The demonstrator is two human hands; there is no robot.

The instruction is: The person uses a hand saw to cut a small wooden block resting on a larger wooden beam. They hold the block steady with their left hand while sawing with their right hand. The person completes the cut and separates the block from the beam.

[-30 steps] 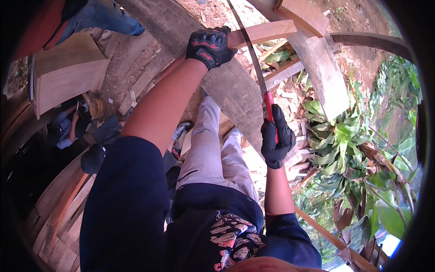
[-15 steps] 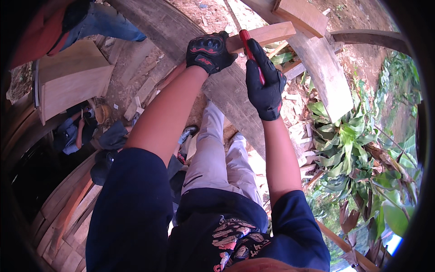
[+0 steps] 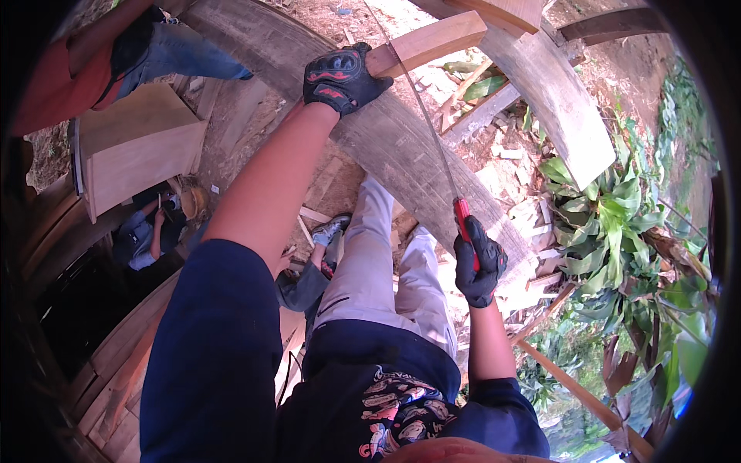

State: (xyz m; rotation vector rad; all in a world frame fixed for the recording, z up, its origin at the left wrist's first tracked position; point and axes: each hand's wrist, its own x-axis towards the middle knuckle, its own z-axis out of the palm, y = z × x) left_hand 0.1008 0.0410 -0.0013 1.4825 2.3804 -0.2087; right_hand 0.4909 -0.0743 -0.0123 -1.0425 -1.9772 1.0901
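Observation:
My left hand (image 3: 345,79), in a black glove with red trim, is closed around the near end of a short wooden block (image 3: 444,40) and presses it on a broad weathered plank (image 3: 386,139). My right hand (image 3: 480,262), gloved alike, grips the red handle of a hand saw (image 3: 462,210). The saw's long thin blade runs away from me across the block, just right of my left hand. Whether the blade has cut into the wood, I cannot tell. The blade's far end leaves the top of the picture.
Another wooden block (image 3: 509,11) and a pale curved board (image 3: 552,100) lie at the far right. Leafy plants (image 3: 602,216) grow on the right. At left are a wooden box-like piece (image 3: 139,147), a person in red (image 3: 46,92) and another crouching person (image 3: 143,235). Wood scraps litter the ground.
My right hand has drawn the saw back toward me, so a long stretch of blade shows between block and handle. My left hand stays on the block.

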